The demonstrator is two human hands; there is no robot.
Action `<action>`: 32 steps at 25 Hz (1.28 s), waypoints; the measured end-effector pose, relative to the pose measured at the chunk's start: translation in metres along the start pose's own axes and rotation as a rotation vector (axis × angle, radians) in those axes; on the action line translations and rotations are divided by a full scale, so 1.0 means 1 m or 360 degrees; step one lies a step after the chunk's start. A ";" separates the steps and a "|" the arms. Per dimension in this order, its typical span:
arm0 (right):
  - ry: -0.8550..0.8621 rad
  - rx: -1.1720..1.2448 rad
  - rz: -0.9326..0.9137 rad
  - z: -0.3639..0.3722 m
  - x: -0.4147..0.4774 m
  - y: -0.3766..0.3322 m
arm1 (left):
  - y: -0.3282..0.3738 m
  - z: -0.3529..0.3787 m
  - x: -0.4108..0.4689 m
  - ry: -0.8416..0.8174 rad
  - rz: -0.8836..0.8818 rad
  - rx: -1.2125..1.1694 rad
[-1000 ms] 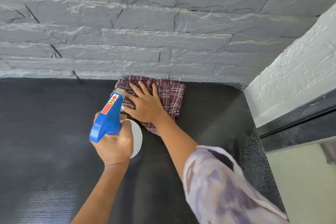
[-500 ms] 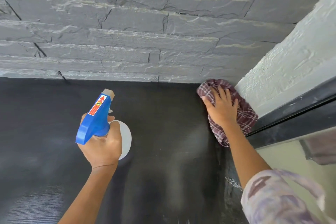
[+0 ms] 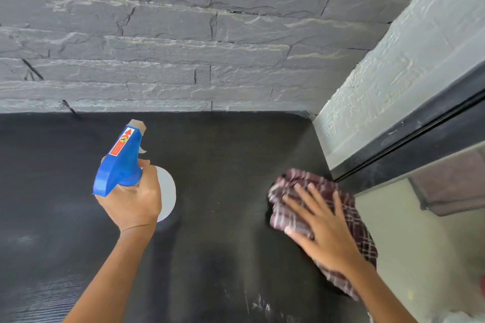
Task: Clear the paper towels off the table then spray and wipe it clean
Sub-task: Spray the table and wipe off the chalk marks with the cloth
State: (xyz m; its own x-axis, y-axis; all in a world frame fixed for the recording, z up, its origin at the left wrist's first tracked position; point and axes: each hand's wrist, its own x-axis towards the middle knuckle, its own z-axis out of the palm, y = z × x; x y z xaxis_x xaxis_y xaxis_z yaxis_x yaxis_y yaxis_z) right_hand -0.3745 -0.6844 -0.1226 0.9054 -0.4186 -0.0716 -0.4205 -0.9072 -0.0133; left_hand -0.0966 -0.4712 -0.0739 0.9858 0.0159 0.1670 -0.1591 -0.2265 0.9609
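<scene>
Count: two hands, one spray bottle, one cloth, one surface. Your left hand [image 3: 133, 202] is wrapped tight round the neck of the spray bottle [image 3: 119, 165], held up above the left-centre of the surface [image 3: 223, 160]. The bottle has a blue, angular plastic trigger head with a red-and-white arrow label on top, a pale nozzle tip pointing toward the back wall, and a round white body showing beneath your knuckles. Your right hand [image 3: 325, 231] lies flat with its fingers spread and straight, pressing the cloth [image 3: 353, 220] down near the right edge of the surface. The cloth is woven, a maroon check with pale lines, bunched and wrinkled under your palm, and blurred at its left side. The surface is black, matte and finely grained, with one rounded far-right corner. A few whitish streaks [image 3: 259, 307] show near its front edge. Behind it is one stone wall [image 3: 183, 47] of rough, split-faced grey slabs in long courses. To the right is one pale wall [image 3: 393, 60] with a stippled finish, and a smooth dark frame [image 3: 420, 144] below it.
</scene>
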 end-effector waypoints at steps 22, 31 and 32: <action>-0.0160 0.0161 0.0804 -0.016 -0.008 -0.044 | 0.048 -0.082 -0.084 -0.0220 -0.0180 -0.0159; -0.0029 0.0042 -0.0275 0.011 -0.156 -0.137 | 0.058 -0.125 -0.186 -0.0401 -0.0213 -0.0127; -0.0006 0.0017 -0.0238 0.012 -0.180 -0.121 | 0.057 -0.130 -0.193 -0.0407 -0.0213 -0.0106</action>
State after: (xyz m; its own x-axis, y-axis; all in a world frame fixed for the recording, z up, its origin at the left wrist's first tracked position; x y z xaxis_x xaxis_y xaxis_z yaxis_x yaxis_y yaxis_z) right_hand -0.4874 -0.4983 -0.1206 0.9578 -0.2784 -0.0720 -0.2814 -0.9590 -0.0349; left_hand -0.3031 -0.3602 -0.0222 0.9783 -0.2067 -0.0151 -0.0217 -0.1743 0.9845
